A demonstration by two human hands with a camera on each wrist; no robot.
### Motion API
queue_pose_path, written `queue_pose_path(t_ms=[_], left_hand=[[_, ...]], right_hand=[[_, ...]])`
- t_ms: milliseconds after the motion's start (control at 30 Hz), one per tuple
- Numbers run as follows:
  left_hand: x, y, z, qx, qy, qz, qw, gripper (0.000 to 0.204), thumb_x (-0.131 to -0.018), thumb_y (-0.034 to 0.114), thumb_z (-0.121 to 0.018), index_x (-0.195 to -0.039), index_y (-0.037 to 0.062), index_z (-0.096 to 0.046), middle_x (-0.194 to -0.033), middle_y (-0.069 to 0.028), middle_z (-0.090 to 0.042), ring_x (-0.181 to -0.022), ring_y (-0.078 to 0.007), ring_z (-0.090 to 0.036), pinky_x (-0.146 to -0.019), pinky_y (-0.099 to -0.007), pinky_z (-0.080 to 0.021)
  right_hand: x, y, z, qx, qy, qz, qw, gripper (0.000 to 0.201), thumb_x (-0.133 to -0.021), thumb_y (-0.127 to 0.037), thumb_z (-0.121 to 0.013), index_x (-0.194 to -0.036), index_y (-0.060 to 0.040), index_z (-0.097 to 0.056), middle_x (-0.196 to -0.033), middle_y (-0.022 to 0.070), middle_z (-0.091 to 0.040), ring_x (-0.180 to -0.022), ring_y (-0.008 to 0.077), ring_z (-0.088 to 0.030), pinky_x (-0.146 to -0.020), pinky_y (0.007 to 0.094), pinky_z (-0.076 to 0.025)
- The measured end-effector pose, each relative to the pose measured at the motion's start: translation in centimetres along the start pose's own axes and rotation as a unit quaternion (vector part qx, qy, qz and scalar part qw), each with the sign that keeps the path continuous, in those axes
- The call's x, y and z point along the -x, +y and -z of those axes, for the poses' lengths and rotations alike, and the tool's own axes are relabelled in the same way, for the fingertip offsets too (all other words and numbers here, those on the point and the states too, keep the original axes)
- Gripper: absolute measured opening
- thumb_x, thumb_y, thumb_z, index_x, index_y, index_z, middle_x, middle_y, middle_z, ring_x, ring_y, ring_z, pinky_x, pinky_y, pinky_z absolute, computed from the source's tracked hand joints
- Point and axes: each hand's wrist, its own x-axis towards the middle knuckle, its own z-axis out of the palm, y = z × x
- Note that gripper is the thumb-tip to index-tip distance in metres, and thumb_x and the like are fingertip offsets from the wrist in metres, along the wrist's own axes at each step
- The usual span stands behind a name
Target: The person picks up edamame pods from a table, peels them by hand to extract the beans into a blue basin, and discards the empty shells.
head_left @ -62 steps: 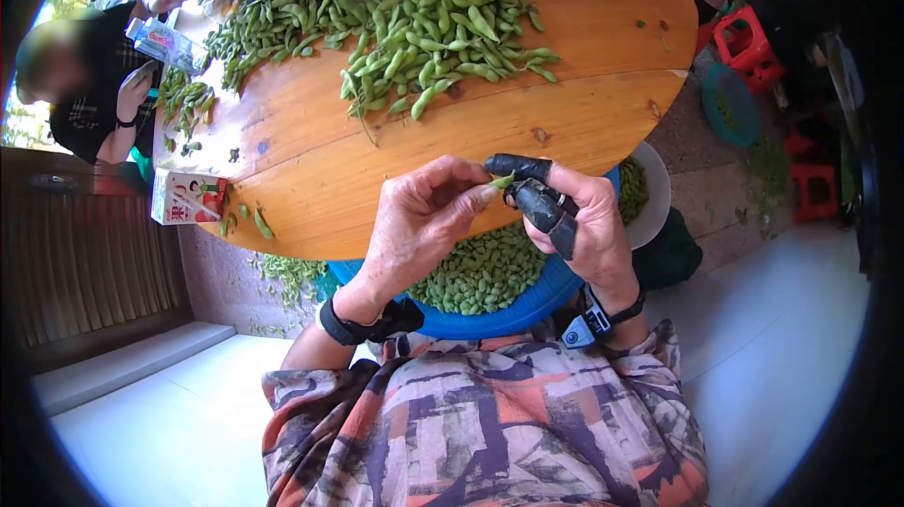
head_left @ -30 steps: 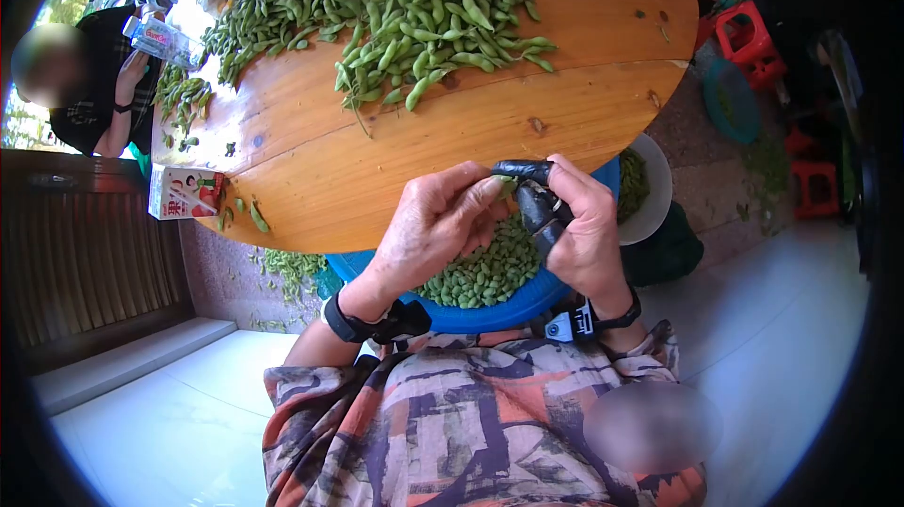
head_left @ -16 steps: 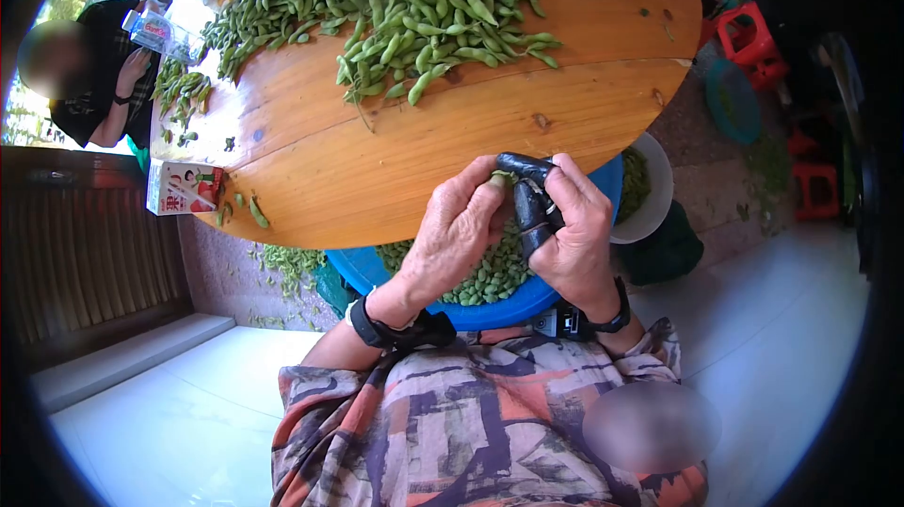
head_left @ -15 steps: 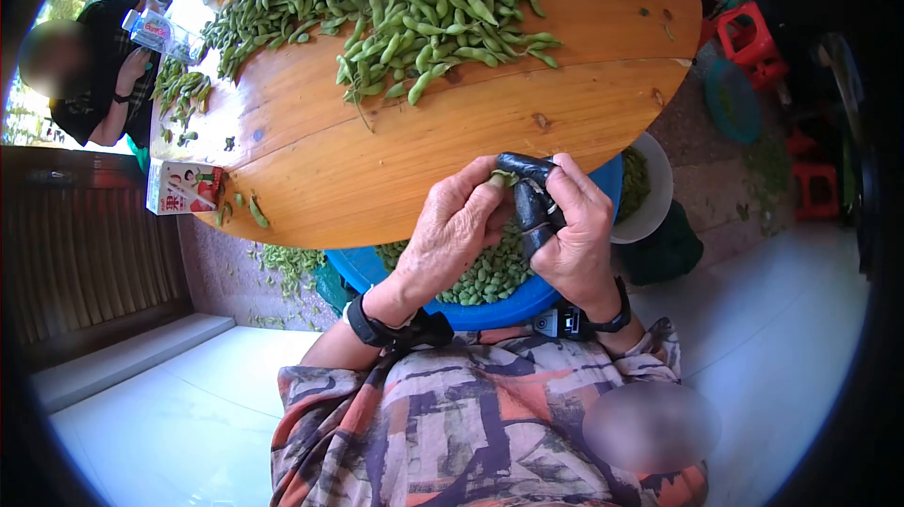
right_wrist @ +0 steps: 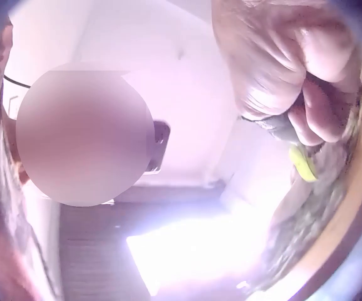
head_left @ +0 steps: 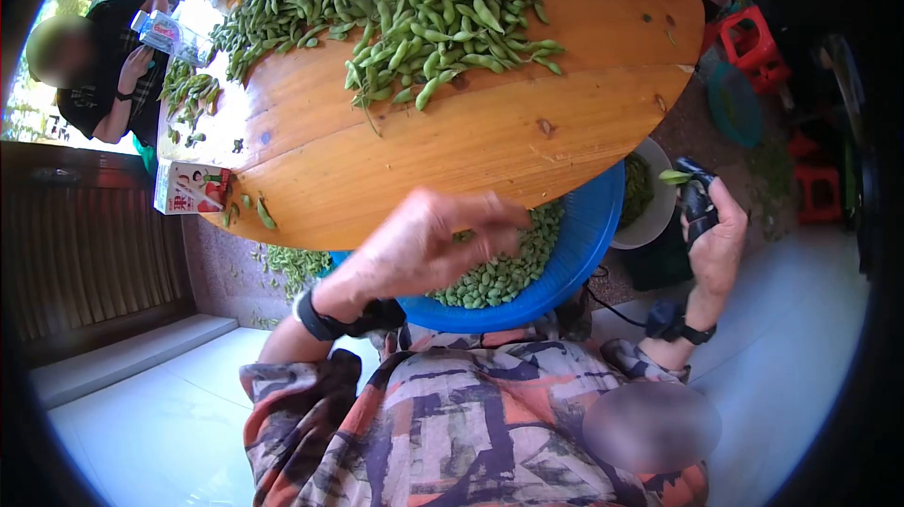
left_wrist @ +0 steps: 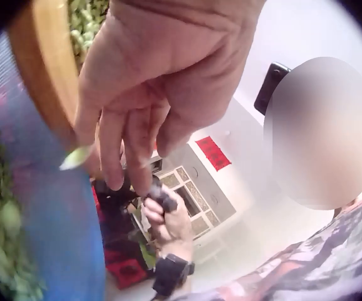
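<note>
Over the blue basin of green beans, the left hand is blurred, its fingers loosely extended. In the left wrist view a pale green bean shows beside the fingers of this hand; whether they touch cannot be told. Off to the right, beyond the white bowl, the right hand pinches a green pod between fingers with black coverings. The right wrist view shows the pod sticking out below the curled fingers of that hand.
A large heap of green pods lies on the round wooden table. A drink carton and a plastic bottle stand or lie at its left, near another person. Red stools are at the right.
The hands, together over the basin before, are now apart. My right hand has moved right with a pod; my left has moved slightly left and its fingers have loosened.
</note>
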Motion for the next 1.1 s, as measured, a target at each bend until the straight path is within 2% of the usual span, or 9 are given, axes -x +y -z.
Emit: queue_pose_path(t_ms=[67, 133, 267, 400, 467, 567, 733, 800, 1100], left_hand=[[-1.0, 0.3, 1.9, -0.198, 0.171, 0.046, 0.964, 0.016, -0.092, 0.006, -0.061, -0.106, 0.0008, -0.067, -0.091, -0.0111, -0.07, -0.082, -0.0195, -0.069, -0.074, -0.0329, -0.053], [-2.8, -1.0, 4.5, -0.376, 0.269, -0.027, 0.886, 0.015, -0.088, 0.005, -0.063, -0.102, 0.0005, -0.066, -0.089, -0.0138, -0.065, -0.079, -0.0285, -0.066, -0.073, -0.0372, -0.051], [-4.7, -2.3, 6.5, -0.477, 0.261, -0.017, 0.839, 0.015, -0.086, 0.006, -0.065, -0.099, -0.0001, -0.066, -0.089, -0.0153, -0.061, -0.081, -0.0361, -0.061, -0.075, -0.0417, -0.049], [-4.8, -2.3, 6.8, -0.47, 0.259, -0.029, 0.843, 0.019, -0.085, 0.006, -0.064, -0.102, -0.0001, -0.066, -0.089, -0.0151, -0.062, -0.084, -0.0342, -0.061, -0.077, -0.0411, -0.049], [-4.6, -1.7, 6.3, -0.467, 0.26, -0.068, 0.842, 0.019, -0.086, 0.006, -0.064, -0.103, -0.0006, -0.066, -0.086, -0.0132, -0.063, -0.078, -0.0296, -0.063, -0.073, -0.0384, -0.051], [-3.5, 0.4, 3.9, -0.051, 0.189, 0.103, 0.975, 0.019, -0.091, 0.011, -0.066, -0.107, -0.0004, -0.065, -0.074, -0.0026, -0.064, -0.058, -0.005, -0.055, -0.052, -0.0202, -0.044], [-1.8, -0.3, 0.1, 0.226, 0.15, 0.102, 0.957, 0.019, -0.098, 0.019, -0.062, -0.102, 0.001, -0.065, -0.071, 0.0029, -0.058, -0.059, -0.0026, -0.051, -0.053, -0.0182, -0.041], [-1.6, -0.5, -0.9, 0.245, 0.161, 0.105, 0.95, 0.017, -0.096, 0.018, -0.065, -0.099, 0.0009, -0.065, -0.07, 0.004, -0.057, -0.06, -0.0027, -0.05, -0.053, -0.0183, -0.04], [-1.3, -2.9, -3.2, -0.027, 0.292, -0.034, 0.956, 0.013, -0.094, 0.013, -0.067, -0.093, 0.001, -0.063, -0.07, 0.0022, -0.06, -0.055, -0.0057, -0.047, -0.05, -0.0213, -0.038]], right_hand=[[0.1, 2.3, 1.6, 0.149, 0.025, -0.012, 0.989, 0.031, -0.087, 0.002, -0.053, -0.116, 0.0012, -0.063, -0.082, 0.0084, -0.063, -0.071, 0.0124, -0.059, -0.066, 0.0267, -0.047], [0.2, 2.1, 1.8, 0.139, 0.034, -0.011, 0.99, 0.033, -0.086, 0.003, -0.053, -0.117, 0.001, -0.063, -0.083, 0.0113, -0.064, -0.072, 0.0145, -0.06, -0.068, 0.0282, -0.047], [-0.2, 0.5, 0.1, 0.058, 0.032, -0.034, 0.997, 0.035, -0.083, 0.007, -0.053, -0.116, 0.0001, -0.063, -0.083, 0.0152, -0.064, -0.076, 0.0181, -0.062, -0.072, 0.0305, -0.048], [-1.0, -1.6, -3.8, -0.027, 0.038, 0.081, 0.996, 0.031, -0.084, 0.004, -0.055, -0.113, -0.0002, -0.066, -0.082, 0.0112, -0.067, -0.077, 0.014, -0.062, -0.073, 0.0282, -0.049], [-0.9, -3.7, -5.0, -0.124, -0.043, 0.05, 0.99, 0.031, -0.086, 0.0, -0.054, -0.114, -0.001, -0.067, -0.081, 0.009, -0.069, -0.077, 0.0131, -0.063, -0.073, 0.0278, -0.05], [-0.8, -5.6, -7.1, -0.242, -0.13, 0.05, 0.96, 0.036, -0.088, -0.005, -0.048, -0.119, -0.0017, -0.066, -0.078, 0.0027, -0.067, -0.068, 0.0078, -0.059, -0.064, 0.0228, -0.047], [-0.6, -6.3, -9.3, -0.416, -0.257, -0.026, 0.872, 0.036, -0.091, -0.008, -0.049, -0.124, -0.0001, -0.062, -0.068, -0.0059, -0.055, -0.057, 0.0007, -0.048, -0.052, 0.0172, -0.038], [-0.7, -7.1, -9.3, -0.454, -0.308, -0.11, 0.828, 0.035, -0.093, -0.009, -0.051, -0.124, 0.001, -0.061, -0.065, -0.0066, -0.053, -0.055, 0.0003, -0.046, -0.049, 0.0172, -0.037], [-0.6, -6.7, -9.9, -0.473, -0.322, -0.113, 0.812, 0.02, -0.093, -0.008, -0.053, -0.109, 0.0001, -0.063, -0.064, -0.005, -0.052, -0.054, 0.0011, -0.046, -0.048, 0.0174, -0.036]])
